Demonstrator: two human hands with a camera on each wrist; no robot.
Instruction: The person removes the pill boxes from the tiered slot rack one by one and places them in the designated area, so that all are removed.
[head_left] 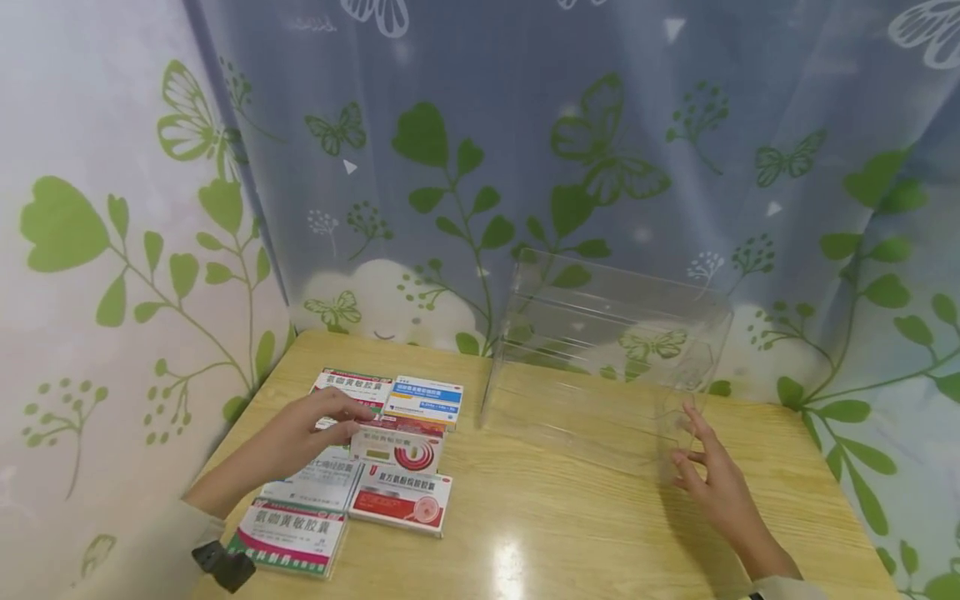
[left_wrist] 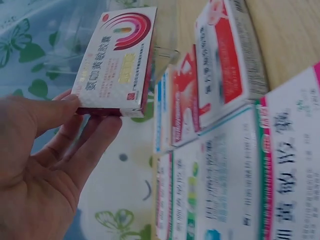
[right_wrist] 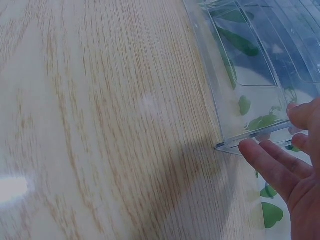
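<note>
My left hand pinches a white and dark red medicine box at one end, thumb on its face and fingers underneath. In the head view this box is over other boxes. Beside it, a blue and white box and a red and white box lie on the table. Near my left wrist is a green and magenta banded box. My right hand holds the right end of a clear plastic display rack; the right wrist view has its fingers against the rack's side edge.
The wooden table carries everything. Cloth curtains with green leaves and butterflies stand behind it and at both sides. Further white medicine boxes lie partly hidden under my left hand.
</note>
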